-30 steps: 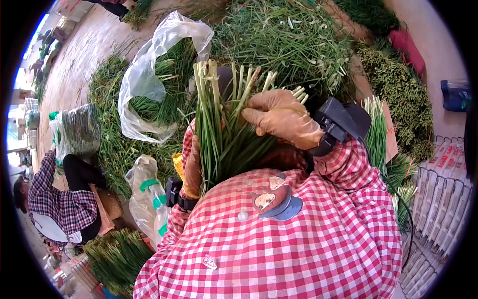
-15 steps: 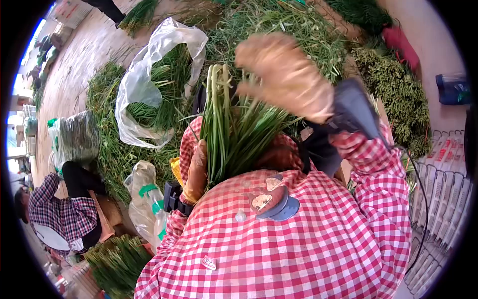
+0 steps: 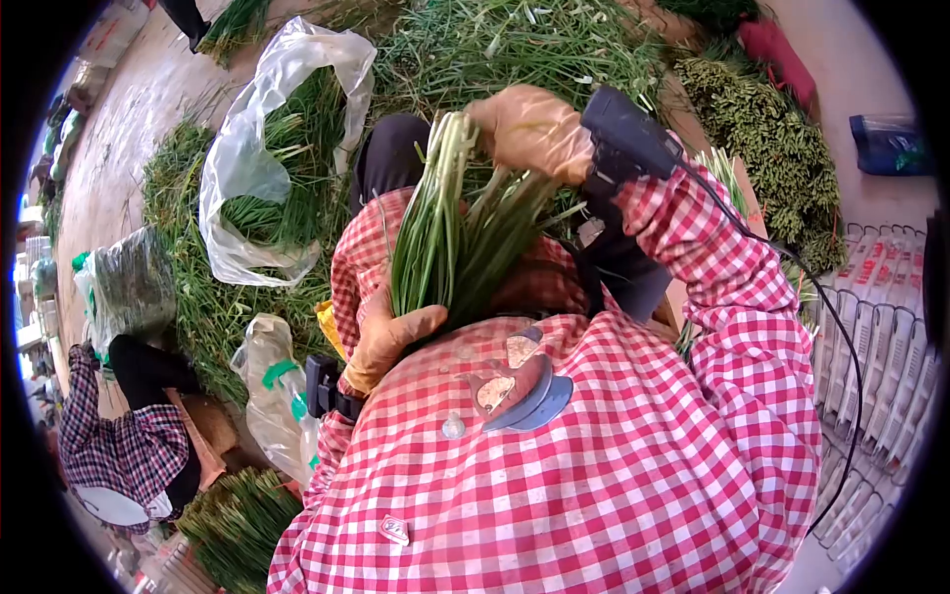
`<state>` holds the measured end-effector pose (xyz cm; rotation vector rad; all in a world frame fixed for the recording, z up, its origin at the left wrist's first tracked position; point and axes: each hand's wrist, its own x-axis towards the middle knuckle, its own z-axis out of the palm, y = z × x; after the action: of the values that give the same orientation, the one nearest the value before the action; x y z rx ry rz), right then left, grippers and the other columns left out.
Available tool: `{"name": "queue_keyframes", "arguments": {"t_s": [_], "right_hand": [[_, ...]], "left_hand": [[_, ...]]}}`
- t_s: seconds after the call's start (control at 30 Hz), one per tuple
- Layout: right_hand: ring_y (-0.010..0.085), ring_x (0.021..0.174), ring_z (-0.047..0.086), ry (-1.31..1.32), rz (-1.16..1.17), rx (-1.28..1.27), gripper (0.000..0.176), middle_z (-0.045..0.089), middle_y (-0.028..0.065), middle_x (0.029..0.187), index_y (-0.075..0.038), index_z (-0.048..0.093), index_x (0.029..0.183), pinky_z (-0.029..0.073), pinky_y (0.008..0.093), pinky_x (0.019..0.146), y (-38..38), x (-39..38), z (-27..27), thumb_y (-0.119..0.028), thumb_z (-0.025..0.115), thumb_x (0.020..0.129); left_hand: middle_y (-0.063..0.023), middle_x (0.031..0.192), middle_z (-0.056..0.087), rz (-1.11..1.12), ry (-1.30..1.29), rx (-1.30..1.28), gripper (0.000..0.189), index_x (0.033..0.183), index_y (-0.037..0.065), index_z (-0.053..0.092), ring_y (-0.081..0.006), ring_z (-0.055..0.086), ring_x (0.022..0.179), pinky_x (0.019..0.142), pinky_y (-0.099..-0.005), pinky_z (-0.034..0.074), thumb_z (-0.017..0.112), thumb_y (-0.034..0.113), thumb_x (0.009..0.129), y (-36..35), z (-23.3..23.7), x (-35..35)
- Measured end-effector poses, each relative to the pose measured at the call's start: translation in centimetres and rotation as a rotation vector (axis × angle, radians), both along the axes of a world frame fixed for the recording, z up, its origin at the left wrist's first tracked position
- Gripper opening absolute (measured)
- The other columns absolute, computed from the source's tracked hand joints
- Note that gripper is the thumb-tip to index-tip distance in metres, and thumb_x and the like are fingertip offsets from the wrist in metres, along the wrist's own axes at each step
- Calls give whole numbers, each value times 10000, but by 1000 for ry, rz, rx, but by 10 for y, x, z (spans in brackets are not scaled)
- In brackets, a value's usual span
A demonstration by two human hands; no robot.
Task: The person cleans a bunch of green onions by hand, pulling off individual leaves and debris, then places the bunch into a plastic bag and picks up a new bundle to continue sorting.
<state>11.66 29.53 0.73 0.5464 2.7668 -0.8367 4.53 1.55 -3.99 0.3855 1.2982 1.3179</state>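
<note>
A bunch of long green chives (image 3: 427,238) stands against my body, its pale cut ends up and some leaves fanning off to the right. My left hand (image 3: 391,342), in a tan glove, is wrapped round the lower part, with the thumb across the front. At the top, my gloved right hand (image 3: 534,131) is curled against the pale ends; its fingertips are partly hidden behind the stalks. Dark devices are strapped at both wrists, and a cable runs from the right one.
Loose green leaves (image 3: 534,45) cover the floor ahead. An open clear plastic bag (image 3: 233,178) with chives lies to the left, near a crumpled bag (image 3: 272,386). A person in a checked shirt (image 3: 124,445) sits at far left. White plastic crates (image 3: 876,346) stand right.
My right hand, blurred and more spread before, has come down and left onto the pale ends of the bunch. My left thumb now lies across the stalks.
</note>
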Motion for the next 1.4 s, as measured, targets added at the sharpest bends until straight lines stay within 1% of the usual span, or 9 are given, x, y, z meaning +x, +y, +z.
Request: {"name": "queue_keyframes", "arguments": {"t_s": [0.13,0.3,0.6,0.87,1.0,1.17,1.27,1.37,1.4], "right_hand": [[264,768,646,-120,-280,90,182,652,141,821,-49,619,942,505,391,647,29,-8,-13,-104,645,771],[239,731,624,337,-378,717,290,647,83,794,-81,609,1095,521,350,701,143,46,-39,-109,638,808],[190,697,639,945,-150,56,182,661,79,771,-78,675,1003,534,282,663,-1,52,22,-193,633,868],[155,676,524,788,111,295,249,566,53,765,-11,609,1080,458,291,622,-56,34,53,-140,630,867],[256,786,572,564,86,-277,287,583,120,838,-46,608,972,458,401,714,-59,18,-44,-314,586,869],[240,828,594,435,214,340,180,597,103,891,-44,599,975,491,378,786,-48,27,-24,-174,583,851],[206,783,592,645,-153,-846,126,598,81,873,-30,589,948,505,329,748,-31,27,-27,-115,566,858],[159,610,586,923,-20,337,112,610,55,715,-29,609,788,525,271,546,14,18,-24,-105,584,866],[144,552,584,1041,-45,248,155,614,46,662,-28,615,734,532,252,479,36,15,-24,-102,590,869]], "left_hand": [[-48,1079,605,80,-120,33,682,1298,7,436,-136,569,921,841,-270,456,754,254,748,6,-3,0],[-31,1090,616,108,-81,-10,639,1241,3,509,-126,603,923,822,-246,482,727,385,779,-57,-167,-42],[-51,1074,614,345,-101,83,448,1165,13,564,-148,586,955,854,-293,470,645,321,850,-25,-40,-18],[-74,1112,593,342,-9,-14,471,1219,-3,515,-156,572,978,875,-295,455,646,257,848,-23,-8,-8],[-83,1180,565,237,-37,54,483,1298,5,448,-170,552,1038,923,-310,436,603,193,881,-7,25,6],[-65,1135,593,146,-14,77,477,1276,-8,473,-131,562,1005,903,-269,438,624,213,880,-11,0,1],[-27,1019,631,136,-3,132,459,1197,-8,548,-90,582,897,825,-232,465,668,271,852,-10,-14,0],[-24,1007,645,244,-154,114,438,1158,4,584,-94,604,871,777,-231,487,674,295,843,-17,-30,-4],[-24,1015,644,240,-196,75,439,1160,3,583,-94,604,876,782,-235,487,672,295,845,-15,-23,-6]]}}
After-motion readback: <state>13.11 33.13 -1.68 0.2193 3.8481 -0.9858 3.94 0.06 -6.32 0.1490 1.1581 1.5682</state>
